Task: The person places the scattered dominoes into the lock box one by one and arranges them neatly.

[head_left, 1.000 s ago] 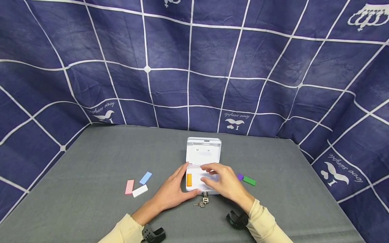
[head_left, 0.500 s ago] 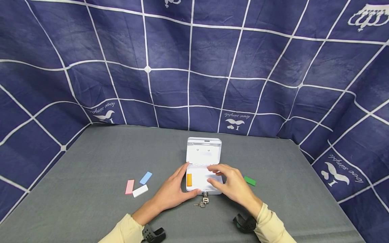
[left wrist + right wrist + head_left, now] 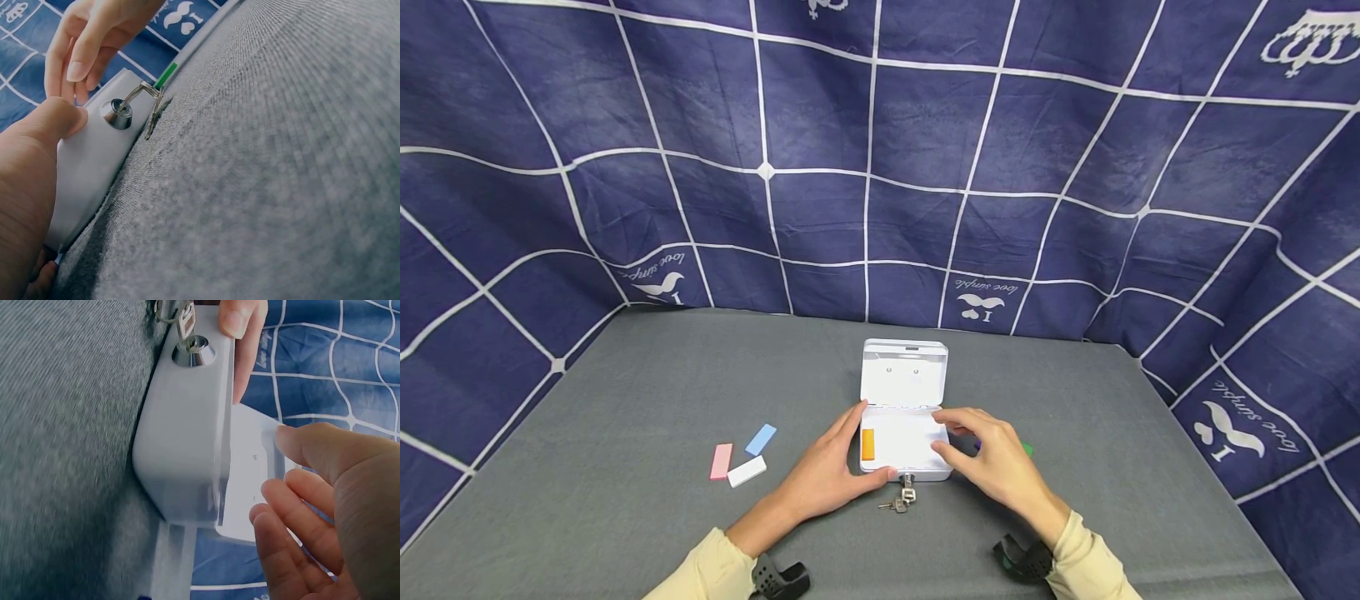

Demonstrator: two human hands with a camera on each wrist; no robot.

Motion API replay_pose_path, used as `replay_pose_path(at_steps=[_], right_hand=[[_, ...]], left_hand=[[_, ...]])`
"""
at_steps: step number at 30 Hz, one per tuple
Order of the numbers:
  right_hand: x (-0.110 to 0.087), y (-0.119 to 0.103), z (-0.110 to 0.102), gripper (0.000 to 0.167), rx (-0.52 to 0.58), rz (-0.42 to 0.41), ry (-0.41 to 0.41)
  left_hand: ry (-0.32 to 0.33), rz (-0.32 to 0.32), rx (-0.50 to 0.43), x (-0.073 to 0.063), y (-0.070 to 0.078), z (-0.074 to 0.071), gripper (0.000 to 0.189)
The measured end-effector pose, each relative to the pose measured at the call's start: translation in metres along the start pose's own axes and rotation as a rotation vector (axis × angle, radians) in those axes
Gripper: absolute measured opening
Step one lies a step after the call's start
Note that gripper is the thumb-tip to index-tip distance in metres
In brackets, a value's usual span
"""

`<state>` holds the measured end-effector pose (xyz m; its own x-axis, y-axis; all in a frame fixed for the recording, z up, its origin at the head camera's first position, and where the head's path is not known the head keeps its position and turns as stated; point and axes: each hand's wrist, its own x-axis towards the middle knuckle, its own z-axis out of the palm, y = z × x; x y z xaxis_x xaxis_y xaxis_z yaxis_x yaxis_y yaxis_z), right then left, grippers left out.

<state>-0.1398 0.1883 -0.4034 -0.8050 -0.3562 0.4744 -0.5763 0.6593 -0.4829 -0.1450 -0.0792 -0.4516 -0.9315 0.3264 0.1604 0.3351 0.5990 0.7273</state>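
Note:
A white lockbox (image 3: 910, 442) stands on the grey table with its lid (image 3: 904, 375) raised. An orange block (image 3: 868, 445) lies inside against the left wall. My left hand (image 3: 823, 467) holds the box from its left side, thumb on the front rim and fingers along the side. At the front, keys (image 3: 898, 503) hang from the lock (image 3: 117, 114). My right hand (image 3: 996, 458) hovers over the box's right edge, thumb and fingers apart, with nothing between them in the right wrist view. Behind that hand, a green block (image 3: 1028, 449) and a purple block (image 3: 978, 446) are mostly hidden.
Left of the box, a pink block (image 3: 721, 461), a blue block (image 3: 761, 440) and a white block (image 3: 747, 472) lie close together on the grey cloth (image 3: 625, 500). A dark blue gridded curtain (image 3: 820, 217) hangs behind the table and along its sides.
My right hand has moved right, from over the middle of the box to its right edge, now covering most of the green block. The left hand and box stay put.

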Motion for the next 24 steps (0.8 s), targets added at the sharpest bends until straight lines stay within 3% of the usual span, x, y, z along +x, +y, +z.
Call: replay_pose_path(at_steps=[24], right_hand=[[-0.016, 0.021, -0.017, 0.039, -0.106, 0.080, 0.023]], left_hand=[[-0.006, -0.016, -0.013, -0.002, 0.001, -0.001, 0.107]])
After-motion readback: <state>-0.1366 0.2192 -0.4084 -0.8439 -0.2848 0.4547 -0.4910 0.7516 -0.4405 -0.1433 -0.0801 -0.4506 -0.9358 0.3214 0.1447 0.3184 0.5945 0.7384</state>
